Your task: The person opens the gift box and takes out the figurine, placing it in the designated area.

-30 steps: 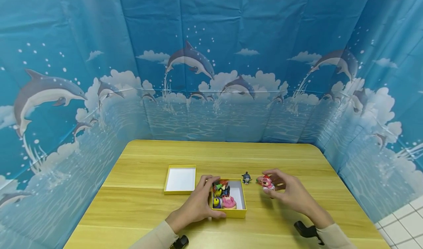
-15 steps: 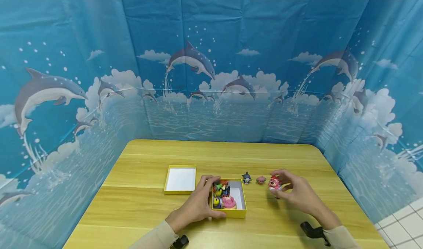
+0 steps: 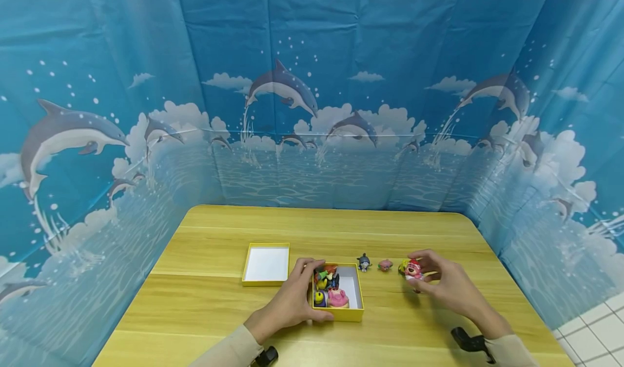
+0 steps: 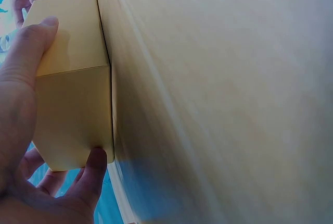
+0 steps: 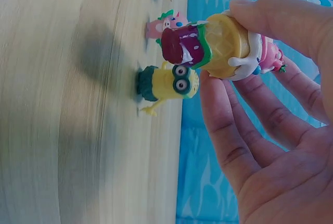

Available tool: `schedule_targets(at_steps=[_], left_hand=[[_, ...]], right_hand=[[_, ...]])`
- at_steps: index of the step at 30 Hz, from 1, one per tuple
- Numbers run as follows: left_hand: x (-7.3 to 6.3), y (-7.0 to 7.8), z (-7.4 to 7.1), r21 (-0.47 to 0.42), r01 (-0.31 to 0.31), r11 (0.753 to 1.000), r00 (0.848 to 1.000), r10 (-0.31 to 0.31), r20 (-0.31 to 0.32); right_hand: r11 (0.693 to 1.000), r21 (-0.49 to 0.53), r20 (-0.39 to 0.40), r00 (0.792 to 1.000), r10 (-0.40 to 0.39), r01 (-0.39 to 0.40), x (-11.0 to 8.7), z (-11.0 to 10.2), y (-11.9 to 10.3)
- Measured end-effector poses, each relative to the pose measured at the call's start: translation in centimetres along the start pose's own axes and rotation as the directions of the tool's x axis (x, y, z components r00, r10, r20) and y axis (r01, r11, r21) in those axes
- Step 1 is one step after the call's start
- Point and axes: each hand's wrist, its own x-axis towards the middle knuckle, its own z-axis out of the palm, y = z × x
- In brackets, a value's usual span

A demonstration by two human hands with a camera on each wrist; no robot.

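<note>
As fingers (image 5: 223, 127) half-curl, right hand (image 3: 449, 283) pinching figurine (image 5: 225, 47)

- Dolphin curtain (image 3: 312, 180) behind the table (image 3: 214, 315), across the upper frame.
- Box (image 3: 348, 315) on the table, lower centre; box lid (image 3: 266, 264) to its left.
- Left hand (image 3: 291, 302) at the box's left side.
- Bear figurine (image 3: 338, 299) in the box's near part.
- Right of the box, rightward: Doraemon figurine (image 3: 363, 263), small figurine (image 3: 385, 265), minion figurine (image 3: 402, 267).
- Right hand (image 3: 448, 286) farther right, with another bear figurine (image 3: 414, 270) partly before the minion figurine.
</note>
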Motion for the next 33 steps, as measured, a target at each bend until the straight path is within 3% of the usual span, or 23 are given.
schedule_targets(at_steps=[33], left_hand=[[-0.1, 0.1, 0.0, 0.005, 0.008, 1.0, 1.0, -0.008, 0.002]], right_hand=[[1.0, 0.004, -0.003, 1.0, -0.002, 0.002, 0.0, -1.0, 4.4]])
